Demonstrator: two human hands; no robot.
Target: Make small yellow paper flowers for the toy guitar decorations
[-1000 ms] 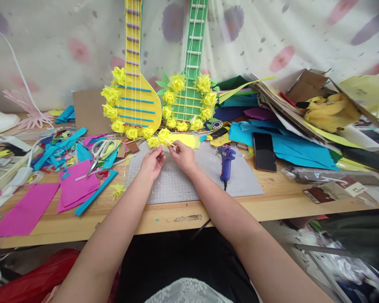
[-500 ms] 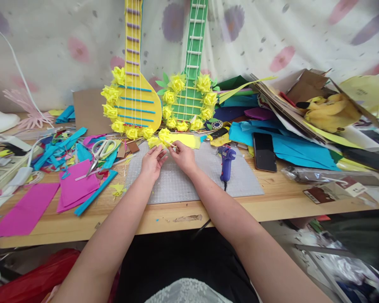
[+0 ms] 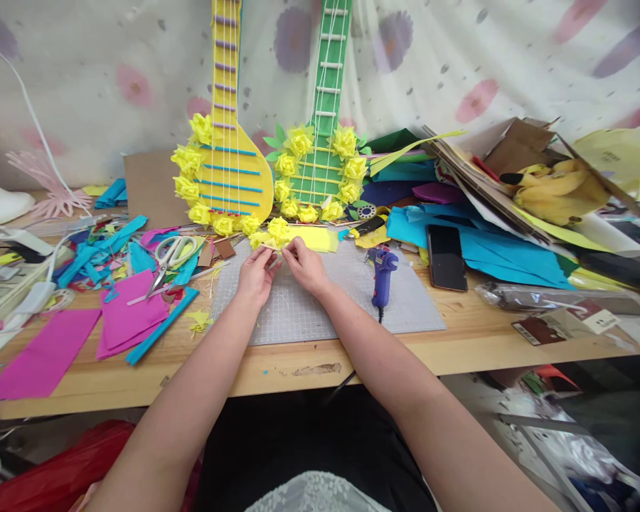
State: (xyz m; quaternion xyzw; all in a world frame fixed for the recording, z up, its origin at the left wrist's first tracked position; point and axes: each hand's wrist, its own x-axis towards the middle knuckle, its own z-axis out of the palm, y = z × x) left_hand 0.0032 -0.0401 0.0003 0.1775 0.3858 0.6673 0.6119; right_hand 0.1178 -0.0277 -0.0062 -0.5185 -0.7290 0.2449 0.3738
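My left hand (image 3: pixel 257 276) and my right hand (image 3: pixel 305 266) meet over the back of the grey cutting mat (image 3: pixel 299 313), fingers pinched. Between the fingertips lies a thin pale stick (image 3: pixel 269 247), roughly level; both hands seem to grip it. Any small paper on it is too fine to make out. Just behind the fingers are loose yellow crepe paper flowers (image 3: pixel 278 229) and a yellow paper sheet (image 3: pixel 317 239). A yellow paper guitar (image 3: pixel 235 171) and a green one (image 3: pixel 314 171), both edged with yellow flowers, stand upright behind.
A blue glue gun (image 3: pixel 382 277) stands on the mat's right side, with a phone (image 3: pixel 446 257) beyond it. Scissors (image 3: pixel 171 259), magenta paper (image 3: pixel 131 313) and blue scraps lie left. Piled blue paper (image 3: pixel 485 242) and cardboard fill the right. The table's front edge (image 3: pixel 309 370) is near me.
The stick has turned from slanting by my right fingers to lying nearly level across both hands' fingertips. My right fingers have curled in slightly and shifted.
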